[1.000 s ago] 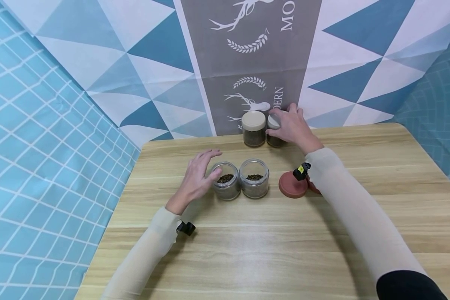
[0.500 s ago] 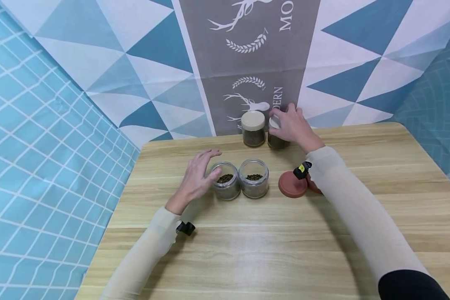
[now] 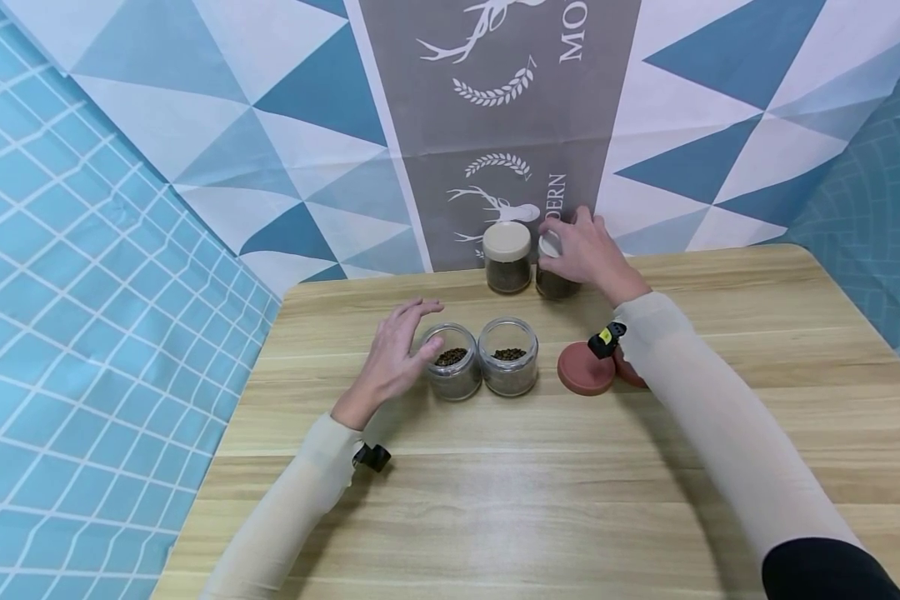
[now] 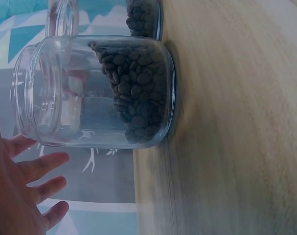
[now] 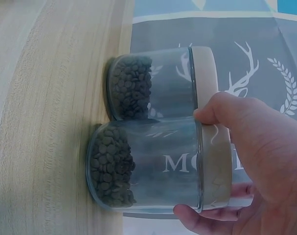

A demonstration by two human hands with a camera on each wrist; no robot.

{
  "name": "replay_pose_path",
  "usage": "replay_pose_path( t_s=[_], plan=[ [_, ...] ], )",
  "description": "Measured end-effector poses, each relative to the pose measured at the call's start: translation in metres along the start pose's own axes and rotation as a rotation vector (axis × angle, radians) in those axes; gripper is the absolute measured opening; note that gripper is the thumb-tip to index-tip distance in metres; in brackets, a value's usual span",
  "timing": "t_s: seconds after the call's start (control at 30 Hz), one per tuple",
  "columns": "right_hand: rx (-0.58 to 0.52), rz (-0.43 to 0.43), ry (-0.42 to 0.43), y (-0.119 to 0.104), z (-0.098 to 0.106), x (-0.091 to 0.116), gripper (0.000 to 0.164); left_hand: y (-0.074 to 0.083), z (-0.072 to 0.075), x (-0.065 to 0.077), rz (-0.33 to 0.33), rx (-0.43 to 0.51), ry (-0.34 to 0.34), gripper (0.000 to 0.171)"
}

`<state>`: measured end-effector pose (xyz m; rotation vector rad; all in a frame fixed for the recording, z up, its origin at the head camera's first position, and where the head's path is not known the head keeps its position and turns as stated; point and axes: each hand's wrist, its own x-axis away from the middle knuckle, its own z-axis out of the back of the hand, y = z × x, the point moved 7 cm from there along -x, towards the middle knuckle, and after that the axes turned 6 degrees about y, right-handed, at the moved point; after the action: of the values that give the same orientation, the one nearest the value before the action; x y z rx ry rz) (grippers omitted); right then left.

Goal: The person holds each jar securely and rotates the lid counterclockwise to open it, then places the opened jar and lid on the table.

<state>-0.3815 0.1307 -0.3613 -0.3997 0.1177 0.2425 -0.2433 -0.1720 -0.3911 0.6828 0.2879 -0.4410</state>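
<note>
At the back of the table, my right hand point(image 3: 585, 254) grips a glass jar point(image 5: 158, 171) round its cream lid point(image 5: 217, 166), thumb on one side and fingers on the other. Dark pellets fill the jar's lower part. A second lidded jar point(image 3: 507, 262) stands just left of it, with similar pellets. My left hand point(image 3: 393, 354) has its fingers spread beside an open jar point(image 3: 453, 379) of dark pellets; in the left wrist view the fingertips point(image 4: 57, 159) come close to that jar's mouth. Another open jar point(image 3: 507, 375) stands right next to it, also part filled.
Two red round lids point(image 3: 585, 369) lie on the wooden table point(image 3: 495, 500) right of the open jars, one partly hidden by my right sleeve. A patterned cloth backdrop point(image 3: 315, 100) rises behind the table's back edge, and blue checked cloth point(image 3: 82, 333) hangs at the left.
The jar in my right hand has shifted slightly right and toward me, widening its gap from the other lidded jar in the head view. My left hand has stayed in place.
</note>
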Motion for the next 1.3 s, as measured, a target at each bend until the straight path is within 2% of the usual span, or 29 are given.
replay_pose_path(
  t_s=[0.9, 1.3],
  plan=[
    [0.01, 0.01, -0.001, -0.005, 0.005, 0.004, 0.052, -0.006, 0.001, 0.003, 0.027, 0.002, -0.009, 0.125],
    [0.024, 0.022, 0.026, -0.007, 0.016, 0.002, 0.053, -0.006, -0.002, 0.003, 0.019, 0.005, -0.01, 0.125]
  ],
)
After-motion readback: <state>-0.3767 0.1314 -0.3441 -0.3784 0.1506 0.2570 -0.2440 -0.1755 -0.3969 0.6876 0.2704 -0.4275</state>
